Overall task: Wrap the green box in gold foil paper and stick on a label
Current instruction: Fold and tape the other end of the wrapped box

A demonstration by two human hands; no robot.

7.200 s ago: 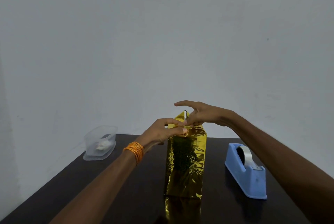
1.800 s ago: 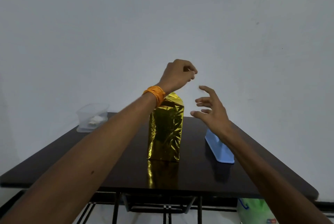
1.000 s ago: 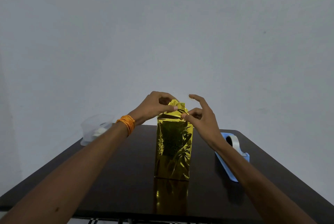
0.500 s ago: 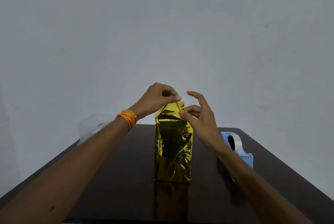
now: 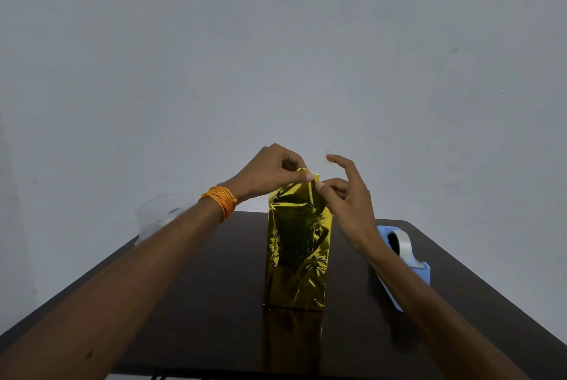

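Foil: I see crinkled, mirror-bright gold foil [image 5: 299, 226] sheathing a tall, upright box [image 5: 294, 272]. Its top is gathered into a peaked flap.
Left hand: The left hand [image 5: 270, 174] has curled fingers, with thumb and fingertips pinching the flap's peak.
Right hand: The right hand [image 5: 346, 198] pinches the flap's right edge with thumb and a bent finger, forefinger lifted.
Box position: It stands mid-table [image 5: 199, 303], directly under both hands.
Around: I make out a blue tape dispenser [image 5: 408, 260] at right and a clear plastic tub [image 5: 159, 214] at far left.

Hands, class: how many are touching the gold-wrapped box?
2. The left hand pinches the top fold of the gold-wrapped box from the left; the right hand pinches it from the right.
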